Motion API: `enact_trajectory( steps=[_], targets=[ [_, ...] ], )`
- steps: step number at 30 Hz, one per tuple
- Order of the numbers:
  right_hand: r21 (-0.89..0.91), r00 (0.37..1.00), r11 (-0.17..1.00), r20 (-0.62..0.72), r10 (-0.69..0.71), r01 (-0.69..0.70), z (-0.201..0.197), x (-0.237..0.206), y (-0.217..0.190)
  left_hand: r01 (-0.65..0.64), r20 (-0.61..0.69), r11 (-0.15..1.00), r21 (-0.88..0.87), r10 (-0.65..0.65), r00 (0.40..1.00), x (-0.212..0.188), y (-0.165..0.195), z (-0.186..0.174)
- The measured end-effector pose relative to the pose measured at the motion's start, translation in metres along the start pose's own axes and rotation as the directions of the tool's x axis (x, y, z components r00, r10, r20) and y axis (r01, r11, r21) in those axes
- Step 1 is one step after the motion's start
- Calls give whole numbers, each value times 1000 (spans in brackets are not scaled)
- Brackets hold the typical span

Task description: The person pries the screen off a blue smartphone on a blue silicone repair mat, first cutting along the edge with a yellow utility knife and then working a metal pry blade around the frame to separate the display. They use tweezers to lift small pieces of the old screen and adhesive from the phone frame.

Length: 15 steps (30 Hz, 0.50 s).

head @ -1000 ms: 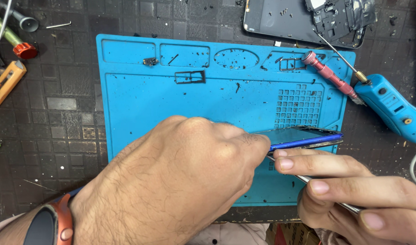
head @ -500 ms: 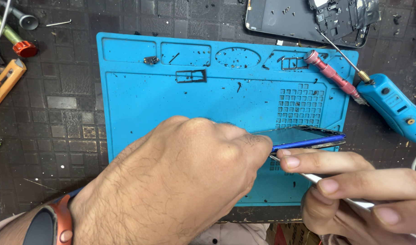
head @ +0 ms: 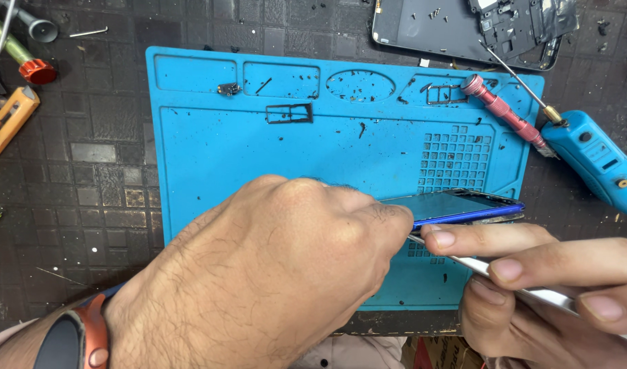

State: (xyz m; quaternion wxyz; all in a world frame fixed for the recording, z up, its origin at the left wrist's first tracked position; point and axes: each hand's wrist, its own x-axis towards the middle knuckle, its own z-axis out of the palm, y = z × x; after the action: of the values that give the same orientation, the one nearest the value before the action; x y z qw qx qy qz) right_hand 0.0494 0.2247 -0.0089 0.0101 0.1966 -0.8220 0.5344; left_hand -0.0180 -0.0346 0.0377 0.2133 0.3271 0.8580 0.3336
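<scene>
Gripping the blue phone [head: 457, 206] by its near end, the left hand [head: 272, 273] lies curled across the lower middle of the blue work mat [head: 211, 150], its grip pressed together around the phone so that only the far end shows, sticking out toward 3 o'clock. The phone sits just above the mat's lower right part, below the grid of small square cells. An orange-banded watch [head: 74, 338] shows on the left wrist at 7 o'clock.

At 4 o'clock the right hand [head: 553, 287] pinches a thin, flat metal pry tool [head: 464, 260] between thumb and fingers; the tool's tip reaches the phone's underside edge, right beside the left hand's knuckles.

Resting at 2 o'clock on the mat's corner is a red screwdriver [head: 501, 113], and just beside it on the dark tabletop [head: 88, 191] lies a blue handheld power tool [head: 597, 160]. An opened phone body [head: 423, 24] with bare boards lies at 1 o'clock. At 10 o'clock are an orange utility knife [head: 6, 123] and a red-capped tool [head: 26, 61]. A small rectangular metal frame [head: 288, 113] lies on the mat at 12 o'clock.
</scene>
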Motion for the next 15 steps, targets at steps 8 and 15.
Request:
enact_trajectory(
  steps=[8, 15],
  targets=[
    [-34, 982, 989, -128, 141, -147, 15, 7, -21, 20, 19, 1000, -18, -20, 1000, 1, 1, 0],
    [-39, 974, 982, -145, 176, -184, 17, 9, -27, 17, 14, 999, -35, -17, 1000, 1, 1, -1]
  ],
)
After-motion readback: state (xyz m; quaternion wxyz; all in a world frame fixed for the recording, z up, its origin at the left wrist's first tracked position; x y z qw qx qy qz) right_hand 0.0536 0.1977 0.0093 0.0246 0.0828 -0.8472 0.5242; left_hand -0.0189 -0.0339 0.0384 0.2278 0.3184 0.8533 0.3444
